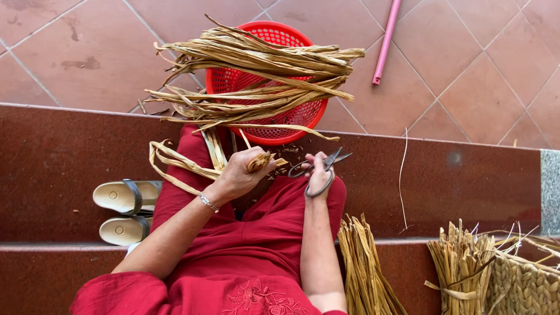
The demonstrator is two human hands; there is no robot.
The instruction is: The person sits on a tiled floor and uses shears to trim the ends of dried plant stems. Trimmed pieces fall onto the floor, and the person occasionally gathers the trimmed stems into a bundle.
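Observation:
My left hand [239, 175] grips a bunch of dried straw strands [261, 160] by their cut ends; long loops of the same strands [175, 163] trail off to the left over my red-trousered lap. My right hand [318, 175] holds dark metal scissors [324, 163], fingers through the handles, blades pointing right and slightly apart, just right of the bunch's tip. In front of my knees stands a red plastic basket [303, 116] with a thick bundle of dried straw strands [256, 64] laid across its rim.
A pair of cream sandals [125, 213] lies on the dark red step at my left. Bundles of cut straw [364, 268] and a tied sheaf [461, 268] beside a woven piece [525, 286] stand at the right. A pink pole [386, 41] lies on the tiled floor.

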